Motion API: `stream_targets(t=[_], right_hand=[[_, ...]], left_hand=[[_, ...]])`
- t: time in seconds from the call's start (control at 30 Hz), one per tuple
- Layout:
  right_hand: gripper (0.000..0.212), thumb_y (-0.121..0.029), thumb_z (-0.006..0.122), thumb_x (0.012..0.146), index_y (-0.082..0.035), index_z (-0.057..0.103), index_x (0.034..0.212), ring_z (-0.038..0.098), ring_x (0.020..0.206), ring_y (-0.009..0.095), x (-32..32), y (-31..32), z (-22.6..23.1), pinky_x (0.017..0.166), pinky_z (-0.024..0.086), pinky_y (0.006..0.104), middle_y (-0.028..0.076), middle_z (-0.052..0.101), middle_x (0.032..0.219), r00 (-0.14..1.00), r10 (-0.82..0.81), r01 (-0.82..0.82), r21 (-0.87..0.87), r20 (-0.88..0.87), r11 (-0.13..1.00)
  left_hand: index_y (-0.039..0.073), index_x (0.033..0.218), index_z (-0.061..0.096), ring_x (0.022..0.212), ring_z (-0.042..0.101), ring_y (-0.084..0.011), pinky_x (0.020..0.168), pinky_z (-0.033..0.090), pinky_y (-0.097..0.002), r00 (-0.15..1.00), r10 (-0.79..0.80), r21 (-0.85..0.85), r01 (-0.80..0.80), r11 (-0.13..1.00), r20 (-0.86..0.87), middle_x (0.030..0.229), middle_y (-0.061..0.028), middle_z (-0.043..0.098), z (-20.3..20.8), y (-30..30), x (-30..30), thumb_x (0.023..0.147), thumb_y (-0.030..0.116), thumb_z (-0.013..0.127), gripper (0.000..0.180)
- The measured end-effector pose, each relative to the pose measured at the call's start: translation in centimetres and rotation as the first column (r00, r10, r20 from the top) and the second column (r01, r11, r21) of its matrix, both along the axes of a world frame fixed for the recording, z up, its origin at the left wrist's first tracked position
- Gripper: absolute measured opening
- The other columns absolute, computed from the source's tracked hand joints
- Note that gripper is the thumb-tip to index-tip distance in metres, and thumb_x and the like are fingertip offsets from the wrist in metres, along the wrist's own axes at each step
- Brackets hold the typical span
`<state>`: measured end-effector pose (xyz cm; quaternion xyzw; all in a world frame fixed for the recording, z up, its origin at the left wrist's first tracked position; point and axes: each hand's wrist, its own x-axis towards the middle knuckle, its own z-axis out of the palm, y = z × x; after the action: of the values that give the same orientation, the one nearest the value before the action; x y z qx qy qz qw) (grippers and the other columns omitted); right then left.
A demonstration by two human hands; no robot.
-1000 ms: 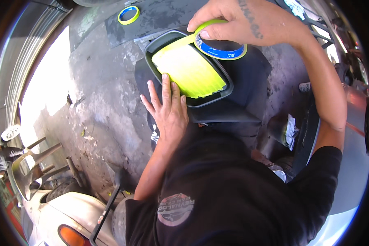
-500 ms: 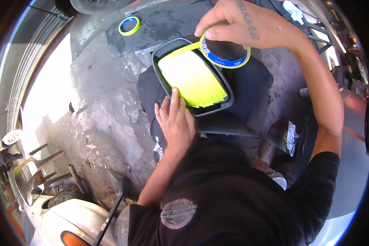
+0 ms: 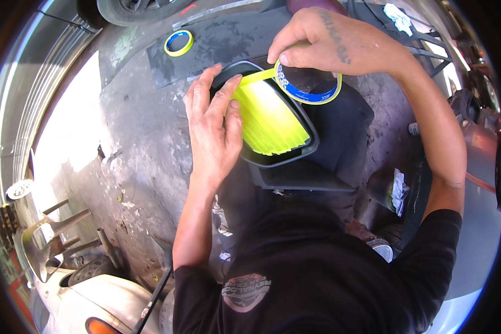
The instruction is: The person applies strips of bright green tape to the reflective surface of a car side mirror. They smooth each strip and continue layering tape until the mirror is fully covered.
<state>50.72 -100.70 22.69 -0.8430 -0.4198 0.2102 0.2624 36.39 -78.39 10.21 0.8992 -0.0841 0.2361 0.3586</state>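
Observation:
A car side mirror with a black housing (image 3: 316, 142) rests over my dark-clothed lap. Overlapping strips of bright yellow masking tape (image 3: 275, 131) cover most of its glass. My right hand (image 3: 339, 42) pinches a roll of yellow tape with a blue core (image 3: 312, 97) just off the mirror's right rim. From that roll a taut strip runs left across the upper part of the glass. My left hand (image 3: 214, 125) lies over the mirror's left edge, fingers extended, its fingertips on the strip's left end. The fingers hide the upper left corner of the glass.
A second tape roll (image 3: 178, 54) lies on a dark flat panel (image 3: 222, 36) ahead. Stained concrete floor (image 3: 145, 139) spreads to the left, with a metal stand (image 3: 44, 245) and a pale car part (image 3: 100, 303) at lower left. Crumpled paper (image 3: 398, 192) sits at right.
My left hand has moved from the mirror's lower left edge up to its upper left, onto the strip's end. The right hand still holds the roll, slightly lower.

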Motion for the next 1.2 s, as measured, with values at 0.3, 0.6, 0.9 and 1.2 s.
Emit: stream_targets(t=[0.3,0.6,0.9,1.2], right_hand=[[0.035,-0.019,0.061,0.097,0.009,0.078,0.109,0.076,0.088,0.026,-0.5,0.6,2.9,0.083,0.059,0.0362,0.021,0.08,0.096,1.0,0.003,-0.003,0.011,-0.017,1.0],[0.032,-0.019,0.061,0.094,0.009,0.077,0.094,0.069,0.071,0.021,0.7,1.5,4.4,0.069,0.055,0.0371,0.018,0.074,0.078,0.993,0.119,-0.119,-0.055,0.007,0.991],[0.03,-0.019,0.062,0.096,0.004,0.08,0.101,0.074,0.077,0.022,-0.3,0.4,3.2,0.073,0.057,0.0368,0.016,0.078,0.085,0.995,0.098,-0.099,-0.038,-0.028,0.994],[0.035,-0.02,0.064,0.093,0.008,0.078,0.109,0.075,0.09,0.025,-0.1,0.4,0.7,0.085,0.057,0.0364,0.019,0.077,0.095,0.998,0.023,-0.015,-0.145,0.054,0.989]], left_hand=[[0.0,0.136,0.073,0.145,0.055,-0.0393,0.121,0.042,-0.0452,0.99,-0.08,-0.283,0.046,0.958,-0.112,0.154,-0.0214,0.059,-1.6,1.2,0.9,0.099,0.0,0.056,0.04],[-0.003,0.133,0.073,0.148,0.053,-0.0388,0.123,0.039,-0.0437,0.992,-0.064,-0.304,0.027,0.952,-0.111,0.157,-0.0208,0.057,-2.3,1.1,0.6,0.099,-0.003,0.055,0.039],[0.002,0.13,0.076,0.139,0.055,-0.0421,0.119,0.043,-0.0475,0.995,-0.055,-0.131,0.044,0.99,-0.083,0.151,-0.0228,0.058,-1.0,1.1,0.9,0.096,-0.001,0.059,0.039],[0.005,0.13,0.076,0.132,0.062,-0.0384,0.107,0.052,-0.0455,0.991,-0.113,-0.04,0.11,0.993,-0.071,0.15,-0.0209,0.058,-0.1,0.6,1.9,0.095,0.002,0.053,0.042]])
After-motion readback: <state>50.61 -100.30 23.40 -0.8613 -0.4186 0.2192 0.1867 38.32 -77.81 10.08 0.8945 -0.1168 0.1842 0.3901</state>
